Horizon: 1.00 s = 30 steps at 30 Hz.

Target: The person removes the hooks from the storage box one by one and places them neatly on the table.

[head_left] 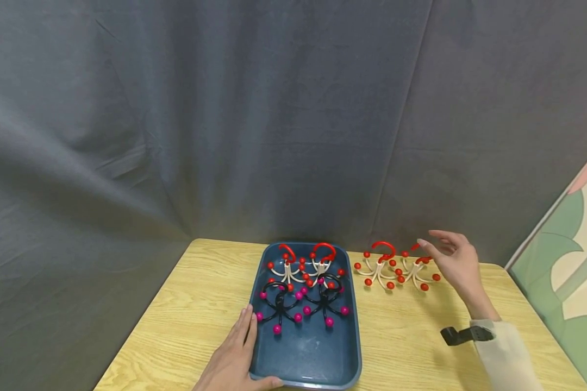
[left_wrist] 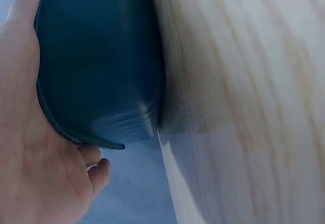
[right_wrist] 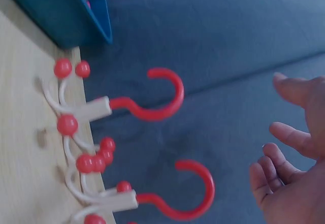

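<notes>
- Tray (head_left: 303, 353): inside it we see two white hangers (head_left: 321, 267) and two black hangers (head_left: 280, 301); two loose hangers (head_left: 379, 266) stand to its right.
- Left hand (head_left: 231, 353): fingers straight along the tray's left side.
- Right hand (head_left: 455, 266): right of the tray, thumb and fingers apart, pinching nothing.
- Step: we judge it a reach toward the loose hangers, or a release; lifting one would require pinching its red hook (right_wrist: 210, 188).

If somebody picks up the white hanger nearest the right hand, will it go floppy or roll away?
The white hanger looks stiff, since its red hook stands up unsupported. It probably won't roll, because its curved arms spread out underneath. Its red balls might catch on the neighbouring hanger, as they sit close together.
</notes>
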Motion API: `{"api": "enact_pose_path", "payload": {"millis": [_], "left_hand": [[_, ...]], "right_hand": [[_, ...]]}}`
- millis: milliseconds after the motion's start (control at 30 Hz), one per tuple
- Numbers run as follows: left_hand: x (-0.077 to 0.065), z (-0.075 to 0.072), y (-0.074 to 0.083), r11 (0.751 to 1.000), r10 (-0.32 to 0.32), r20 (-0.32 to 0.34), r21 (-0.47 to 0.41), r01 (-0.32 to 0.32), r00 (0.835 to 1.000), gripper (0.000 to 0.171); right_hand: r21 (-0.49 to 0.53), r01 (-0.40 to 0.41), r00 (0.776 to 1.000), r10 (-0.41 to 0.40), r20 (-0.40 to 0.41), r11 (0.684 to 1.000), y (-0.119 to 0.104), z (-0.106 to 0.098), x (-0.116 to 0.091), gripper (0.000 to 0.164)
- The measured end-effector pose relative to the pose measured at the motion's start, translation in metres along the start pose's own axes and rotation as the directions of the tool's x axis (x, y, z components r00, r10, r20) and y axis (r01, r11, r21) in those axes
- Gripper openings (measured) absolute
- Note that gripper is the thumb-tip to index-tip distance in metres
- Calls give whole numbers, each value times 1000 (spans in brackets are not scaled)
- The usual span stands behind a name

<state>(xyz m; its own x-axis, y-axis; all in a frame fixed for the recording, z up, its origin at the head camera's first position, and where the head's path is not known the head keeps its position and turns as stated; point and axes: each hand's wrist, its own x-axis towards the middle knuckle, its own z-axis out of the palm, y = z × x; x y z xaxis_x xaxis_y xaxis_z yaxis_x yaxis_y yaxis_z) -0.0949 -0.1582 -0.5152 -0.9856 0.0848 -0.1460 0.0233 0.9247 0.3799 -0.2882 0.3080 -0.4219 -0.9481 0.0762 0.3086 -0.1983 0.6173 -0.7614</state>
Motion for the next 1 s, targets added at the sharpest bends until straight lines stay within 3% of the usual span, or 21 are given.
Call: {"api": "enact_pose_path", "payload": {"millis": [133,400,733,1000], "left_hand": [[0,0,1,1000,-8,2,2,8,1000,145],[0,0,1,1000,-7,-17,24,7,1000,147],[1,1,3,999,-13,-14,31,13,1000,148],[1,1,1,992,41,-41,124,-35,998,146]], "right_hand": [[21,39,999,-39,-4,999,-14,5,-8,58],[172,141,989,-146,13,975,-39,23,-21,40],[233,181,954,-228,193,956,-67,41,-33,31],[209,157,914,-223,340,965,-77,67,-48,38]]}}
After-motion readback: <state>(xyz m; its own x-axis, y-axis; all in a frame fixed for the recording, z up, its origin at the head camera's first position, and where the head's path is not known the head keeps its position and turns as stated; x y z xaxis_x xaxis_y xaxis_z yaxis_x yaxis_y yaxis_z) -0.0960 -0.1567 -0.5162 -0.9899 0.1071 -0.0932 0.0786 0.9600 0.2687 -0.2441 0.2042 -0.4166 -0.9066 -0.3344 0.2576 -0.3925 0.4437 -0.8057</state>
